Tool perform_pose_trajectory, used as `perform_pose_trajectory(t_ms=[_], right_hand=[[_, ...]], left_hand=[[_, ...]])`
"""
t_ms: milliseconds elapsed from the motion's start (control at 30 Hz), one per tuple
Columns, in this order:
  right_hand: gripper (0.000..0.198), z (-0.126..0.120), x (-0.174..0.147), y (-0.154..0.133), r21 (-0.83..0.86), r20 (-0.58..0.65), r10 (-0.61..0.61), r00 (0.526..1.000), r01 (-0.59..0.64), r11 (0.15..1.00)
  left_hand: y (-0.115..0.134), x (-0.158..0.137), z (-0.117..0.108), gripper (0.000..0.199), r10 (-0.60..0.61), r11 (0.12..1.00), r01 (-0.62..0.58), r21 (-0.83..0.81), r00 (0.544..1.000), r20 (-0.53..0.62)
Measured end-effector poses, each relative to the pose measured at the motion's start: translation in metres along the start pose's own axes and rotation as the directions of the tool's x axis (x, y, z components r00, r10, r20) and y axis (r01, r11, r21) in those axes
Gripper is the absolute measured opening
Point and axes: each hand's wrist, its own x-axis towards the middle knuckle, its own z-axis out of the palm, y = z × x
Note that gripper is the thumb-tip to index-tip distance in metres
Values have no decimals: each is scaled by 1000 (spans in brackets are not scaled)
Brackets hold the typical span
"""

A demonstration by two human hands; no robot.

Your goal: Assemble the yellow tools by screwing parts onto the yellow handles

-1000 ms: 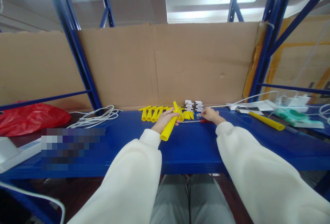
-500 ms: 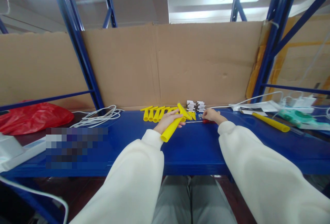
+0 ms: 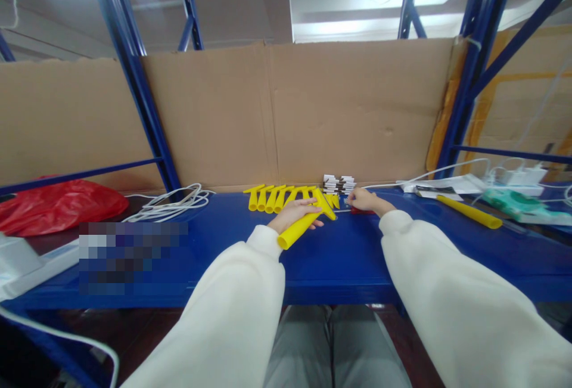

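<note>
My left hand (image 3: 295, 211) is wrapped round a yellow T-shaped tool (image 3: 298, 232), which looks like a scraper with a hollow tube handle. The handle's open end points toward me, and its flat head leans away to the right. My right hand (image 3: 364, 199) is low over the table, fingers drawn together beside a small red item (image 3: 363, 211); what they hold, if anything, is hidden. Just left of those fingers lie small yellow pieces (image 3: 333, 200). Behind my left hand, several like yellow tools (image 3: 270, 198) lie in a row.
Small white stacked packets (image 3: 338, 184) stand against the cardboard panel (image 3: 348, 114). A yellow tube (image 3: 470, 211) and a green-and-white packet (image 3: 513, 203) lie right on the blue table (image 3: 223, 257). Coiled white cable (image 3: 179, 202) and a red bag (image 3: 67, 204) are left.
The yellow tool has turned in my left hand, its head tipping down and to the right. My right hand has shifted slightly left.
</note>
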Motion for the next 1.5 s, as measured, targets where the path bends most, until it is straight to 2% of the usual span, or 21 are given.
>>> perform_pose_trajectory(t_ms=[100,233,367,500,800,1000,1167,1500], right_hand=[[11,-3,-5,-12,194,16,-120,993,115,974],[8,-3,-14,-31,478,-2,-311,950,274,834],[6,0,-23,-44,616,12,-361,932,278,737],[7,0,-28,-46,648,27,-352,935,252,718],[8,4,-31,-49,680,-18,-330,944,254,688],[19,9,-30,-46,678,-61,-277,959,243,694],[26,13,-31,-43,682,-62,-250,966,224,696],[32,20,-30,-35,630,-84,-300,950,284,723]], left_hand=[[-4,2,-2,64,5,1000,-6,14,1000,9],[-6,4,-3,65,4,1000,-5,30,1000,27],[-4,5,-3,65,-12,998,10,54,999,34],[-5,7,-3,67,3,998,-6,56,999,54],[-7,8,-3,67,24,997,-29,74,997,74],[-7,7,-6,67,45,994,-55,93,992,115],[-6,4,-6,62,45,990,-59,132,993,106],[-6,3,-8,61,46,983,-68,169,990,130]])
